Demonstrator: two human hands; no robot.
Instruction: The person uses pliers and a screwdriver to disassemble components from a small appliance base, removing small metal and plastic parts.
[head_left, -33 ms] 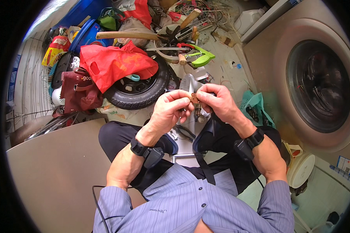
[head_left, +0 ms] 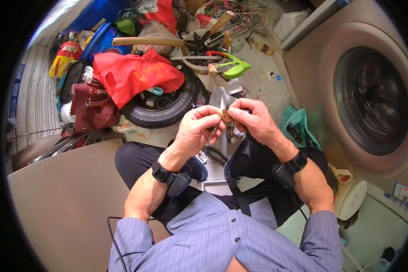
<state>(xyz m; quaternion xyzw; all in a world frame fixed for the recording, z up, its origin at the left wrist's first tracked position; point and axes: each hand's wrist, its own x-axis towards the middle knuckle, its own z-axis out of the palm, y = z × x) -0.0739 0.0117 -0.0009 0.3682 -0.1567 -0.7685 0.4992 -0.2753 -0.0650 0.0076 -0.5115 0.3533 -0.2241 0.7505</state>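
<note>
A small copper-brown metal piece (head_left: 225, 115) is pinched between both of my hands, above the gap between my knees. My left hand (head_left: 199, 127) grips its left side between thumb and forefinger, the other fingers curled. On the opposite side, my right hand (head_left: 255, 120) pinches it the same way. A thin dark rod (head_left: 249, 148) shows below the right hand; its kind is unclear. Just beneath the hands is a brownish metal fitting (head_left: 232, 133), partly hidden by the fingers. Dark-handled pliers (head_left: 216, 155) lie lower down between my feet.
A wheel with a black tire (head_left: 161, 119) lies ahead left, partly under a red bag (head_left: 136, 75). Beyond are a green-handled saw (head_left: 235, 67) and a wooden handle (head_left: 147, 41). A front-loading washing machine (head_left: 313, 59) stands right, near a teal bag (head_left: 299, 120). A flat panel (head_left: 63, 195) lies left.
</note>
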